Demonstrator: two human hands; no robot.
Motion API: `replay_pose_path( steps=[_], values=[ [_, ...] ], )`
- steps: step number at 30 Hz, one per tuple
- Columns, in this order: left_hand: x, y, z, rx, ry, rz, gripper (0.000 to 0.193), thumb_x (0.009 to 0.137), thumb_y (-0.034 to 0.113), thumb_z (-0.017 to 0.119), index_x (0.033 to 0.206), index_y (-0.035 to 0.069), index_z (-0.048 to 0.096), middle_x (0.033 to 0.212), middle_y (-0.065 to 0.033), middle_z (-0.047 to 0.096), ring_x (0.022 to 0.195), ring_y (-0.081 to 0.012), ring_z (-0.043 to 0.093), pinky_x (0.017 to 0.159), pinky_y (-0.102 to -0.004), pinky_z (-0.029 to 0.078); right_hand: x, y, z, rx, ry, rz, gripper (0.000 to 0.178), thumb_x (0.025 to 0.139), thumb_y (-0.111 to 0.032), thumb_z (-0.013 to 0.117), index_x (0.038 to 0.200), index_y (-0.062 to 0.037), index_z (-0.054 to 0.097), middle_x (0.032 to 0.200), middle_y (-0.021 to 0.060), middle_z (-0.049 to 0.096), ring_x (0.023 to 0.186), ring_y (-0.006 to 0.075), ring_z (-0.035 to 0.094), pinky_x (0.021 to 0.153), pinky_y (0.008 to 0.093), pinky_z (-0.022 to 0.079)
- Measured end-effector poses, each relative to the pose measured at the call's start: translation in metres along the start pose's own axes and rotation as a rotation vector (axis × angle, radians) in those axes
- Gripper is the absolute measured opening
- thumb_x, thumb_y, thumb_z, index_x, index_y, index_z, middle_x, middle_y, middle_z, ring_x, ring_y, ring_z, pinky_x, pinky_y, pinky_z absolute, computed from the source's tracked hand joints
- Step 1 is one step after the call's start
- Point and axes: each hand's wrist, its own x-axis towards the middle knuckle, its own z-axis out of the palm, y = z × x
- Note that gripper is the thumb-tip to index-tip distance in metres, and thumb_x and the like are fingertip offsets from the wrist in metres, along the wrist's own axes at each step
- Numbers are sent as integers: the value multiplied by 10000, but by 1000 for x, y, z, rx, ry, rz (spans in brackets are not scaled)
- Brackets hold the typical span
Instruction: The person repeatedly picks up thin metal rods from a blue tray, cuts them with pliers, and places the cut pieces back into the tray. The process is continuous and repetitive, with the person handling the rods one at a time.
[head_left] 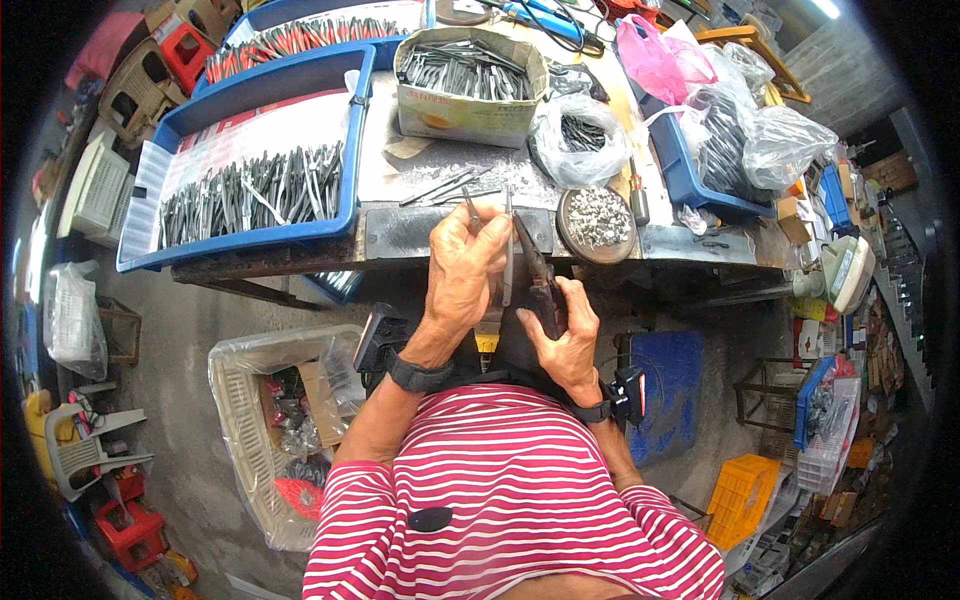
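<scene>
My left hand (462, 262) is raised just in front of the bench edge, its fingers closed on a slim grey metal strip (508, 265). A dark pointed tip (471, 205) also sticks up by its fingers; whether it belongs to the same piece I cannot tell. My right hand (572, 335) wraps round a dark plier-like tool (541, 280). The tool's upper end leans left, close beside the strip; whether they touch is unclear. Beyond the hands, a few loose dark strips (440, 187) lie on the bench. A round dish of small silvery parts (597, 222) stands to the right.
On the bench (400, 228), a blue tray (357, 150) of upright metal strips stands left. Behind are a carton (465, 122) of strips and an open plastic bag (578, 140). A screwdriver (638, 200) and another blue bin (675, 165) are right. A pale basket (235, 420) sits on the floor.
</scene>
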Motion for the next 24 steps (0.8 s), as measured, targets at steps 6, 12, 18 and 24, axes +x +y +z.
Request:
replay_pose_path(
  steps=[6, 12, 18, 24],
  values=[
    [5, -9, 5, 1009, 57, 785, 96, 825, -20, 587, 909, -12, 541, 799, -114, 574, 690, -242, 577, 628, -318, 479, 4, -7, -18, 456, -269, 294, 330, 760, -202, 702, 991, 5, 588, 721, 3, 542, 620, 69, 471, 557, 223, 385],
    [17, -3, -9, 1277, -307, 1135, 307, 637, -69, 582, 944, -53, 563, 884, -187, 583, 797, -345, 589, 712, -393, 495, 3, 2, -32, 983, -421, 735, 361, 696, -223, 691, 924, 40, 595, 671, 35, 512, 532, 88, 437, 462, 211, 317],
    [22, 2, -13, 1419, -452, 1151, 269, 678, -3, 576, 946, -15, 585, 911, -142, 609, 826, -307, 595, 712, -379, 481, 1, 13, -35, 1399, -519, 739, 354, 769, -174, 648, 1013, 66, 560, 781, 47, 526, 611, 92, 442, 468, 218, 314],
    [33, 6, -16, 1556, -22, 852, 179, 743, -26, 548, 916, 21, 554, 872, -156, 599, 817, -317, 564, 718, -388, 439, 1, 14, -21, 1098, -391, 721, 387, 815, -247, 632, 1042, 56, 550, 805, 46, 543, 636, 95, 463, 537, 220, 359]
  ],
)
